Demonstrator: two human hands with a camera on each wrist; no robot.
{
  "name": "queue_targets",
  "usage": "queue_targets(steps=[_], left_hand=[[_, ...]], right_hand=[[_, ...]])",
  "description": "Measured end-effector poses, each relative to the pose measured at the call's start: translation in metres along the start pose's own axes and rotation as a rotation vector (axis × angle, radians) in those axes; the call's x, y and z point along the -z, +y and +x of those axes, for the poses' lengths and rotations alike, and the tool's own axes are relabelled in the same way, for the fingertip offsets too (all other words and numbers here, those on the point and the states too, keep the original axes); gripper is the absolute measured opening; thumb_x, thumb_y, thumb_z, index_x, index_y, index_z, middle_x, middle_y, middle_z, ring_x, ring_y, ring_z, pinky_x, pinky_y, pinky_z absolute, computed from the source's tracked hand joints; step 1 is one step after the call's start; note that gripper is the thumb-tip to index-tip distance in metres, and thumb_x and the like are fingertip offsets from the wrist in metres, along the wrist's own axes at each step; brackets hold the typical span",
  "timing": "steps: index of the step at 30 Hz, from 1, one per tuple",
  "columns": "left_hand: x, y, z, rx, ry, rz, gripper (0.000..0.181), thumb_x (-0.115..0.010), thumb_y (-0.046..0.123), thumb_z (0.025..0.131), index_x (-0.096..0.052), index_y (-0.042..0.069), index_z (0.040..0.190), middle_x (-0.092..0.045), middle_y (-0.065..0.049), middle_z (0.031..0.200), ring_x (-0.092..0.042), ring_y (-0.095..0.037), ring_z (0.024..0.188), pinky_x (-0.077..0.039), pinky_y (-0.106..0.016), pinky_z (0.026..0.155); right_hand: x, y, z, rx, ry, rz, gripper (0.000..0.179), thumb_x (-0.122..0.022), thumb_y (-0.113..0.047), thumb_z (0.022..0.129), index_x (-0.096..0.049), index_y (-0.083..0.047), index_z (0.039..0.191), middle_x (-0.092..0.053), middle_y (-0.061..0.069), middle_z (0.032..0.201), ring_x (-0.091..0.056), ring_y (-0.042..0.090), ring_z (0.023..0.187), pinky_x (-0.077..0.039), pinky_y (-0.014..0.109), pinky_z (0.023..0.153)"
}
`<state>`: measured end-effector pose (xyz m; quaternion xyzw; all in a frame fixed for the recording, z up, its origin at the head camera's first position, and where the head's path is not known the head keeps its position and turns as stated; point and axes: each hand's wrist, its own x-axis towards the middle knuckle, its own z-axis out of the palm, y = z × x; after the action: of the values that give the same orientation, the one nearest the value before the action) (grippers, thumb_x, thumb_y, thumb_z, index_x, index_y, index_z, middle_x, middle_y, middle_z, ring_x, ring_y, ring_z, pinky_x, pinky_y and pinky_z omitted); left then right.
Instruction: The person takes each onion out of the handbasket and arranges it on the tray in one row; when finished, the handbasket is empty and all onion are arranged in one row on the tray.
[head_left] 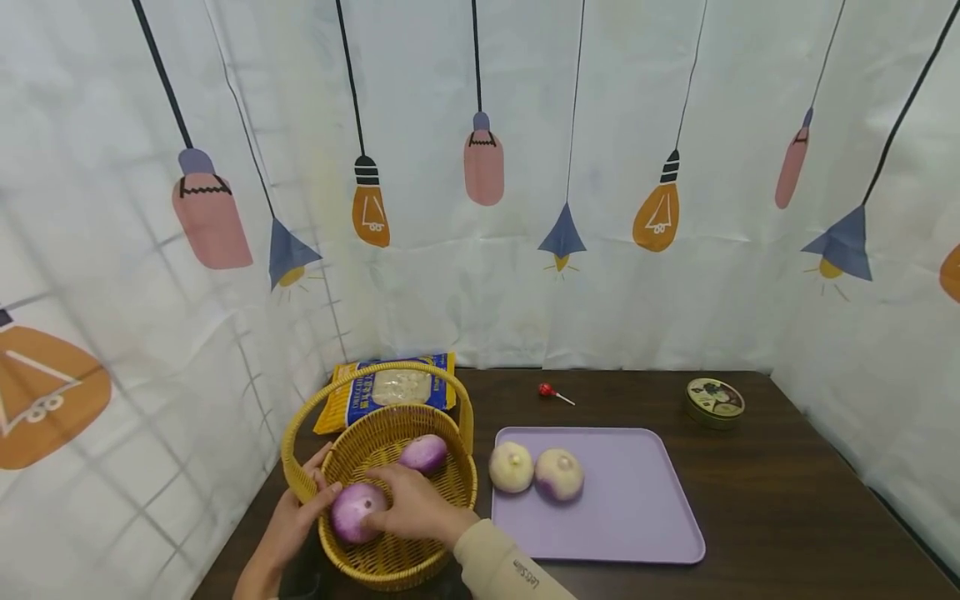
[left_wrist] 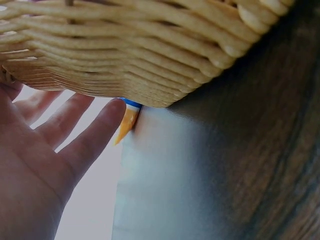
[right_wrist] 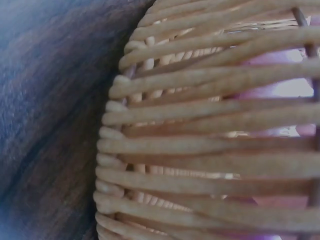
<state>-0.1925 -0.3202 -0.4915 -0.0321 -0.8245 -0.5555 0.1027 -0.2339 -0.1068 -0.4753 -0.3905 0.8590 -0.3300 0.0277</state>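
A woven wicker basket [head_left: 390,575] with a tall arched handle stands at the left of the table. Its near-left rim is held by my left hand [head_left: 288,521], thumb over the edge and fingers along the outer wall. Inside, my right hand [head_left: 412,504] grips a round purple turnip [head_left: 356,512] between thumb and fingers. Another purple turnip [head_left: 423,453] lies deeper in the basket, apart from the hand. In the left wrist view the left hand [left_wrist: 40,150] lies under the woven side. Only weave and purple glimpses show in the right wrist view; that hand is hidden there.
A lilac tray [head_left: 622,508] right of the basket carries two pale turnips [head_left: 558,476] at its left side. Behind the basket lies a yellow-and-blue food packet [head_left: 360,400]. A red lollipop [head_left: 547,390] and a round tin [head_left: 715,402] lie farther back on the dark table.
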Motion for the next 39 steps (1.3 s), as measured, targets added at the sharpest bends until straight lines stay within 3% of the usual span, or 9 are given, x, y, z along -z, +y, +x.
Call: queue_targets(steps=[5, 8, 21, 26, 32, 39], left_hand=[[0.0, 0.0, 0.001, -0.001, -0.001, 0.001, 0.028, -0.059, 0.016, 0.098, -0.041, -0.004, 0.09, -0.028, -0.02, 0.156, -0.026, -0.039, 0.139, -0.027, -0.005, 0.089], [0.0, 0.0, 0.001, 0.001, 0.0, 0.015, 0.029, -0.059, 0.017, 0.098, -0.041, -0.004, 0.089, -0.028, -0.02, 0.156, -0.027, -0.041, 0.139, -0.028, -0.005, 0.088], [0.0, 0.001, 0.002, 0.018, -0.008, 0.033, 0.03, -0.059, 0.02, 0.098, -0.04, 0.0, 0.088, -0.027, -0.02, 0.156, -0.031, -0.043, 0.138, -0.035, -0.007, 0.086], [0.0, 0.0, 0.002, 0.02, 0.004, 0.043, 0.029, -0.059, 0.02, 0.099, -0.041, -0.001, 0.089, -0.028, -0.021, 0.156, -0.03, -0.041, 0.137, -0.031, -0.006, 0.087], [0.0, -0.001, 0.002, 0.048, 0.006, 0.084, 0.031, -0.058, 0.024, 0.099, -0.042, 0.0, 0.089, -0.03, -0.019, 0.156, -0.033, -0.038, 0.136, -0.034, -0.012, 0.084], [0.001, 0.001, 0.003, 0.038, 0.005, 0.083, 0.031, -0.058, 0.024, 0.099, -0.041, 0.0, 0.089, -0.029, -0.019, 0.156, -0.032, -0.038, 0.137, -0.033, -0.011, 0.084]], right_hand=[[0.0, 0.002, 0.001, 0.103, -0.05, -0.047, 0.058, -0.077, -0.037, 0.083, -0.058, -0.014, 0.132, -0.063, -0.01, 0.123, -0.055, -0.001, 0.11, -0.043, 0.014, 0.089], [-0.002, 0.003, 0.0, 0.121, -0.07, -0.061, 0.061, -0.079, -0.038, 0.081, -0.057, -0.015, 0.133, -0.062, -0.01, 0.123, -0.054, -0.001, 0.11, -0.042, 0.013, 0.089], [-0.006, 0.0, -0.003, 0.078, -0.191, -0.111, 0.077, -0.079, -0.049, 0.077, -0.049, -0.018, 0.141, -0.055, -0.01, 0.131, -0.051, 0.001, 0.114, -0.043, 0.018, 0.092], [-0.005, -0.004, -0.006, 0.046, -0.211, -0.146, 0.079, -0.078, -0.049, 0.076, -0.046, -0.022, 0.143, -0.053, -0.009, 0.128, -0.051, 0.0, 0.109, -0.044, 0.018, 0.087], [0.001, -0.005, -0.012, -0.038, -0.211, -0.127, 0.083, -0.08, -0.045, 0.072, -0.043, -0.027, 0.145, -0.05, -0.008, 0.118, -0.053, 0.002, 0.095, -0.047, 0.021, 0.077], [0.02, -0.006, -0.028, -0.051, -0.161, -0.09, 0.085, -0.082, -0.048, 0.07, -0.043, -0.031, 0.144, -0.047, -0.004, 0.113, -0.053, 0.004, 0.088, -0.048, 0.022, 0.072]])
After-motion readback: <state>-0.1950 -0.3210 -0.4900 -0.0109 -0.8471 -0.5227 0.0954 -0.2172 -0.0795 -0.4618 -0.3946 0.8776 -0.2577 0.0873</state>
